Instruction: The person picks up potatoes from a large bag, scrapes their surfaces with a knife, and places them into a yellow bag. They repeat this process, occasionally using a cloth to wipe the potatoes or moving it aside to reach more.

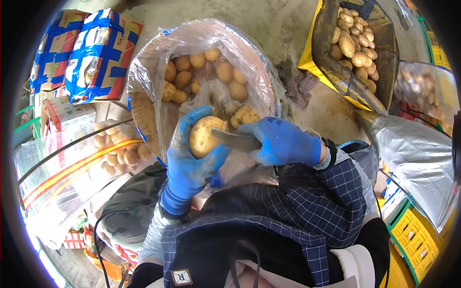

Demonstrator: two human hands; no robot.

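My left hand (189,165), in a blue glove, holds a large potato (204,137) from its left side, thumb below and fingers above. The blue-gloved right hand (285,141) is closed round a dark knife (237,139), whose blade touches the potato's right side. Just beyond both hands stands a box lined with clear plastic (266,67), with several potatoes (182,79) inside. One rough-skinned potato (246,116) lies close above the knife. The knife's handle is hidden in my right hand.
At the upper right a yellow crate (312,57) with a dark liner holds several potatoes (357,43). Taped boxes (98,57) stand at the upper left. Bagged potatoes (120,153) lie at the left, a silver sheet (413,153) and yellow crates (415,235) at the right.
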